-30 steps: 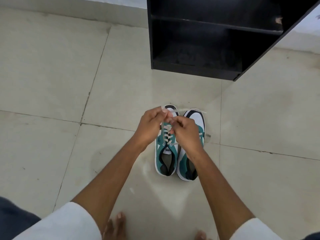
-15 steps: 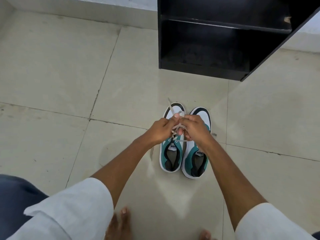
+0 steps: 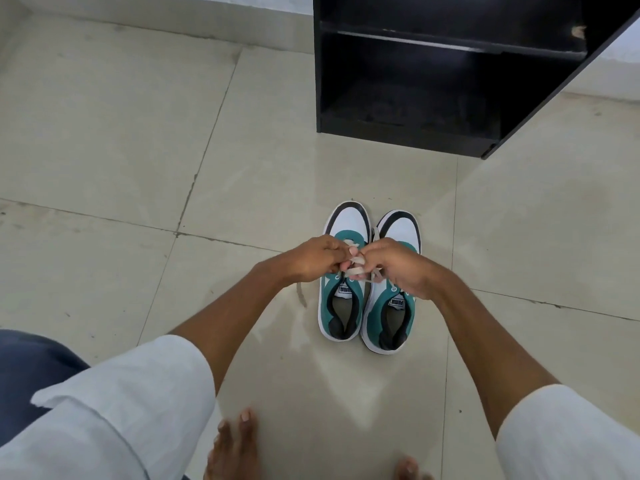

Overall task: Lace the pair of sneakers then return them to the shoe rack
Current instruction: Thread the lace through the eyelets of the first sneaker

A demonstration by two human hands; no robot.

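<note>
Floor (image 3: 121,140): pale glossy tiles with dark grout lines — a few small specks and scuffs.
Wall (image 3: 221,1): light strip along the top edge, meeting the floor at a low skirting.
Sleeves (image 3: 138,403): white cloth, rolled up.
Bare feet (image 3: 235,448): toes at the bottom edge — resting on the tiles.

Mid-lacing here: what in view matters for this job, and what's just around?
Job:
left hand
right hand
shoelace
left sneaker
right sneaker
black shoe rack

Just around:
tiled floor
bare feet
</note>
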